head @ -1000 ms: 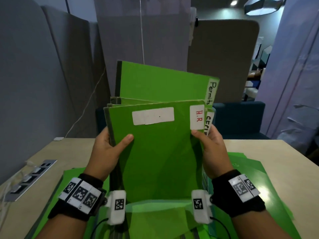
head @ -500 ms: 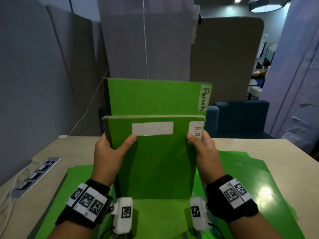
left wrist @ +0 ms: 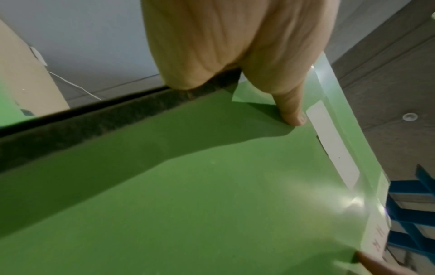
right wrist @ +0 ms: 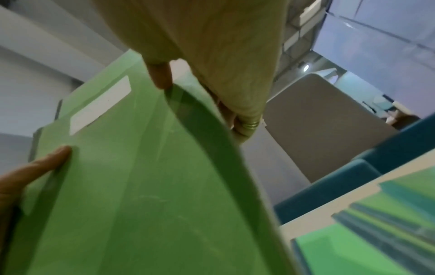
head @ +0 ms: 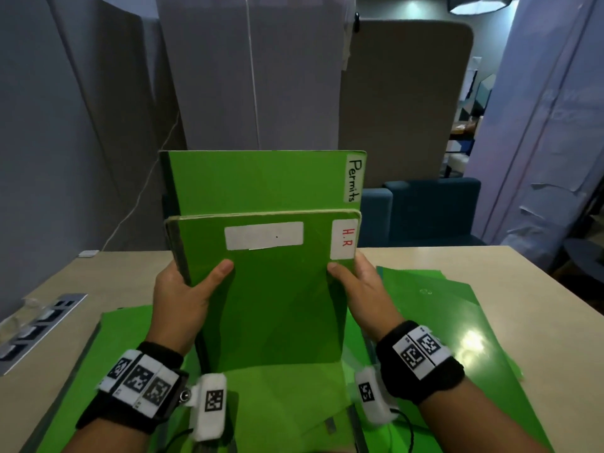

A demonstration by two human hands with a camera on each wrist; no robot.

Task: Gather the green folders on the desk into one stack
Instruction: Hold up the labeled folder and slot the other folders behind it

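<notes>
The left hand fills the top of the left wrist view, its thumb pressed flat against the front of a green folder. The thumb tip lies just beside a blank white label near the folder's far edge. A dark spine runs along the folder's left side. Glare brightens the cover near a second label with faint red marks. At the lower right, another fingertip touches the folder. A thin white cable runs beyond the spine.
</notes>
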